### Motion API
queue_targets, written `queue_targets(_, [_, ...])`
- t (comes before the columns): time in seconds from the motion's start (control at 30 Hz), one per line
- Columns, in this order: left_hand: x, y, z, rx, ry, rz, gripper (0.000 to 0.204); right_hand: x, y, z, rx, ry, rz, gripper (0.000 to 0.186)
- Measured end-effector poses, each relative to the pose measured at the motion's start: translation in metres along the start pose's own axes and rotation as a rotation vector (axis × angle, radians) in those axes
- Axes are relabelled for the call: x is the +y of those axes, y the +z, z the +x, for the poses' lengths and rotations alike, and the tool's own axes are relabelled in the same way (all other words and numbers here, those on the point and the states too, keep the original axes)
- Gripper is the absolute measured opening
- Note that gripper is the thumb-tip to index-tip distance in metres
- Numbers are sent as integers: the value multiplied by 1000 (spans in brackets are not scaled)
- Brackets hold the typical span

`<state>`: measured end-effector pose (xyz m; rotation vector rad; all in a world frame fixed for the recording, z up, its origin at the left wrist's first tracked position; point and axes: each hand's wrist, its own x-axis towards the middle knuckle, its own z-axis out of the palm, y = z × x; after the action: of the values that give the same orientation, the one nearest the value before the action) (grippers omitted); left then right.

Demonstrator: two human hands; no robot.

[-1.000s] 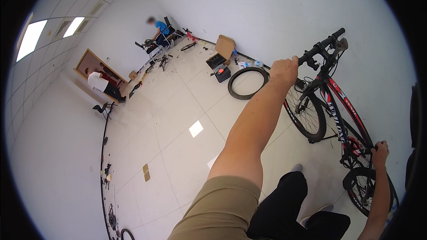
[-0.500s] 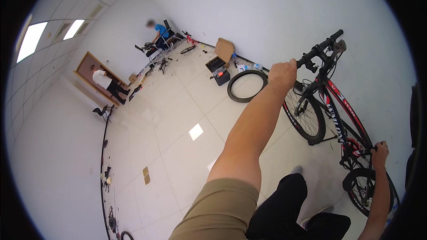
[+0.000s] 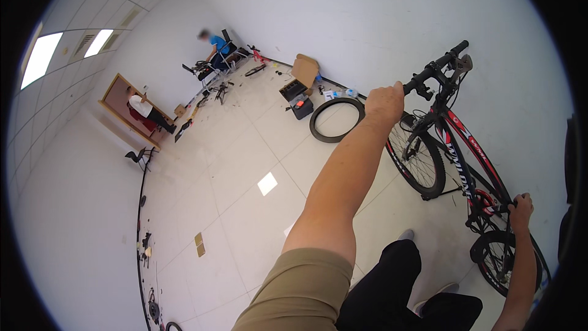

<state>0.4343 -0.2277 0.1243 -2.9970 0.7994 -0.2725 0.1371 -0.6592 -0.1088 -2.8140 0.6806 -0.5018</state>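
Note:
A black bicycle with red and white markings (image 3: 478, 150) stands upright along the wall on my right. My left hand (image 3: 384, 105), arm stretched forward, is closed round the near end of its handlebar (image 3: 427, 75). Below the bar is the front wheel (image 3: 439, 175), partly behind my left forearm. My right hand (image 3: 521, 211) is closed on the rear of the frame, above the rear wheel (image 3: 484, 257). The part under those fingers is mostly hidden, and no saddle shows there. My right forearm covers some of the rear wheel.
A loose tyre (image 3: 314, 127) lies on the tiles beyond my left forearm, near an open toolbox (image 3: 300, 107) and a cardboard box (image 3: 304, 68). A seated person in blue (image 3: 219, 44) is by the far wall; another in white (image 3: 141, 106) stands at the doorway, near a chair (image 3: 142, 158).
My view has shifted slightly, while both hands keep their hold on the bicycle. At the doorway the person in white has turned and leaned, and something red shows beside them.

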Motion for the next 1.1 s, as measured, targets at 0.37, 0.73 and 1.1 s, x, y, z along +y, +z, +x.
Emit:
queue_targets(0.37, [-2, 3, -2, 13, 0, -18, 17, -12, -7, 0, -58, 27, -37, 21])
queue_targets(0.73, [-1, 2, -1, 31, 4, -15, 17, -9, -7, 0, -38, 32, -30, 22])
queue_targets(1.1, [0, -1, -3, 18, -4, -18, 17, -7, -4, -1, -15, 29, -30, 23])
